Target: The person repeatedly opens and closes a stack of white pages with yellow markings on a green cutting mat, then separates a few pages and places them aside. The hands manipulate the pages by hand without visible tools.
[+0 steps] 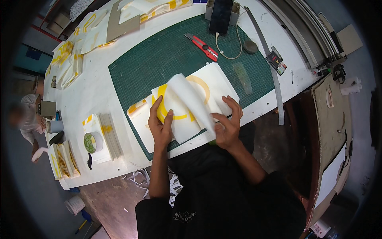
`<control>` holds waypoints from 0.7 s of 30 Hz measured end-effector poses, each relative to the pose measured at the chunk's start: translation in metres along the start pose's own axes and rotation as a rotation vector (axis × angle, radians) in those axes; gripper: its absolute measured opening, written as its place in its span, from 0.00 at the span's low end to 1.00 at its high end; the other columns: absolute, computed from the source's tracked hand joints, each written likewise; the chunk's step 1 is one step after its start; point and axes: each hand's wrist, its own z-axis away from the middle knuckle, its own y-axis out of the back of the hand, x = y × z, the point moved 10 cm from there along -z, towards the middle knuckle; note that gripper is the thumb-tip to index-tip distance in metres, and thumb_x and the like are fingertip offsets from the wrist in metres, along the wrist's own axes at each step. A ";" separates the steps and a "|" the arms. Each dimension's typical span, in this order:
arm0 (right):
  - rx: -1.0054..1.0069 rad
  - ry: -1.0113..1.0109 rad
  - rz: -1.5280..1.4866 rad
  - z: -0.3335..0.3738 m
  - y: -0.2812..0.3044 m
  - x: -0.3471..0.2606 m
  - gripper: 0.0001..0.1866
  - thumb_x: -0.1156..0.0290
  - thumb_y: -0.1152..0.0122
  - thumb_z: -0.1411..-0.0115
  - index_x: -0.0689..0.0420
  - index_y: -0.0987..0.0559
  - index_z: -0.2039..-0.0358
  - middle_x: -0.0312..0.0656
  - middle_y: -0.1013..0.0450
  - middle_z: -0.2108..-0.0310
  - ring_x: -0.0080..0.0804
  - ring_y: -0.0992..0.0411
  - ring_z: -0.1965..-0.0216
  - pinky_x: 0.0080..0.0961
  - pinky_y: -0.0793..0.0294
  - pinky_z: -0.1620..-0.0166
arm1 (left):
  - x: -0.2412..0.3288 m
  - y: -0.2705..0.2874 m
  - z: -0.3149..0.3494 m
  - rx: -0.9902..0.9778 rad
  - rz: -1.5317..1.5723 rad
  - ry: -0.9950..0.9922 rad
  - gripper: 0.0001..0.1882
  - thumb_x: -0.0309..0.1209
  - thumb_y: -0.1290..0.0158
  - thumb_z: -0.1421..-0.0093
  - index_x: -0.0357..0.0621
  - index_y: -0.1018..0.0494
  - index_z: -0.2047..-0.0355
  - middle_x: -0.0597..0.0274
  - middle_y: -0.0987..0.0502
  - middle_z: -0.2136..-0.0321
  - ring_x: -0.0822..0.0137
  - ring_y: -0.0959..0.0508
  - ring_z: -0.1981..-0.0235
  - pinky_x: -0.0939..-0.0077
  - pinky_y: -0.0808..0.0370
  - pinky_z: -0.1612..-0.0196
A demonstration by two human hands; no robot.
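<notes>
A white booklet of paper sheets printed with yellow shapes (180, 126) is over the near edge of the green cutting mat (159, 59). My left hand (161, 125) grips its left side, thumb on the top page and fingers along the edge. A white sheet (187, 93) stands up and curls across the middle, slightly blurred. My right hand (229, 127) has its fingers bent at that sheet's lower right edge and seems to pinch it. Under the booklet lie more printed sheets (137, 123), sticking out at the left. Behind it a sheet with a pale orange ring (199, 85) shows.
A red utility knife (205, 47), a phone (220, 18) on a cable, a round dark puck (250, 47) and a clear plastic strip (242, 77) lie beyond. A steel ruler (276, 87) runs along the right. Paper stacks (109, 137) and a tape roll (92, 142) stand left.
</notes>
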 end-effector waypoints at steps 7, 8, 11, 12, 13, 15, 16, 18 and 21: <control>-0.113 -0.134 0.175 0.002 -0.023 0.003 0.25 0.51 0.29 0.42 0.62 0.17 0.58 0.61 0.39 0.34 0.61 0.51 0.28 0.71 0.65 0.33 | -0.005 0.000 0.004 0.008 -0.009 -0.098 0.10 0.26 0.41 0.39 0.37 0.17 0.58 0.50 0.23 0.59 0.56 0.22 0.56 0.66 0.26 0.50; -0.124 -0.140 0.173 -0.002 -0.020 -0.005 0.25 0.51 0.28 0.43 0.62 0.16 0.59 0.61 0.39 0.34 0.61 0.51 0.27 0.72 0.67 0.32 | 0.004 0.000 0.002 -0.027 -0.075 -0.185 0.10 0.25 0.40 0.40 0.38 0.16 0.59 0.50 0.24 0.61 0.56 0.22 0.58 0.65 0.26 0.53; -0.118 -0.202 0.194 -0.004 -0.025 -0.009 0.22 0.53 0.27 0.43 0.62 0.16 0.62 0.60 0.39 0.34 0.61 0.52 0.27 0.73 0.71 0.32 | 0.009 -0.009 0.005 -0.138 -0.205 -0.140 0.10 0.24 0.40 0.42 0.39 0.15 0.60 0.49 0.24 0.62 0.54 0.22 0.58 0.65 0.26 0.53; -0.107 -0.231 0.208 -0.004 -0.026 -0.008 0.21 0.54 0.27 0.43 0.62 0.16 0.64 0.60 0.39 0.34 0.60 0.52 0.26 0.73 0.71 0.32 | 0.003 -0.011 0.006 -0.156 -0.197 -0.128 0.10 0.23 0.41 0.42 0.40 0.15 0.61 0.49 0.24 0.62 0.54 0.22 0.59 0.65 0.26 0.54; -0.093 -0.257 0.212 -0.005 -0.026 -0.006 0.19 0.56 0.27 0.43 0.61 0.16 0.66 0.59 0.38 0.35 0.60 0.52 0.27 0.73 0.71 0.32 | 0.005 -0.012 0.006 -0.156 -0.201 -0.132 0.10 0.22 0.41 0.42 0.40 0.15 0.61 0.50 0.24 0.63 0.54 0.22 0.60 0.66 0.26 0.54; -0.067 -0.308 0.217 -0.010 -0.028 0.000 0.15 0.59 0.27 0.42 0.60 0.16 0.68 0.58 0.37 0.36 0.59 0.51 0.27 0.73 0.71 0.32 | 0.013 -0.014 0.004 -0.155 -0.210 -0.140 0.10 0.22 0.42 0.42 0.41 0.15 0.60 0.50 0.24 0.63 0.55 0.22 0.60 0.68 0.26 0.54; -0.059 -0.305 0.226 -0.008 -0.027 0.003 0.14 0.60 0.27 0.42 0.60 0.16 0.68 0.57 0.36 0.36 0.58 0.49 0.27 0.73 0.71 0.32 | 0.012 -0.010 0.004 -0.128 -0.214 -0.128 0.11 0.22 0.42 0.42 0.41 0.15 0.60 0.51 0.24 0.63 0.56 0.22 0.61 0.69 0.26 0.53; -0.046 -0.293 0.241 -0.004 -0.024 0.014 0.12 0.63 0.27 0.42 0.59 0.17 0.68 0.56 0.35 0.38 0.57 0.45 0.29 0.72 0.69 0.32 | 0.009 -0.001 0.004 -0.066 -0.220 -0.105 0.11 0.23 0.43 0.41 0.41 0.15 0.59 0.52 0.24 0.63 0.58 0.22 0.61 0.71 0.27 0.52; 0.039 -0.250 0.302 -0.002 -0.019 0.017 0.10 0.66 0.27 0.43 0.58 0.16 0.66 0.53 0.32 0.38 0.55 0.41 0.30 0.72 0.66 0.32 | -0.036 0.022 0.004 0.090 0.331 0.197 0.12 0.25 0.44 0.40 0.38 0.16 0.58 0.54 0.24 0.63 0.60 0.23 0.59 0.71 0.28 0.50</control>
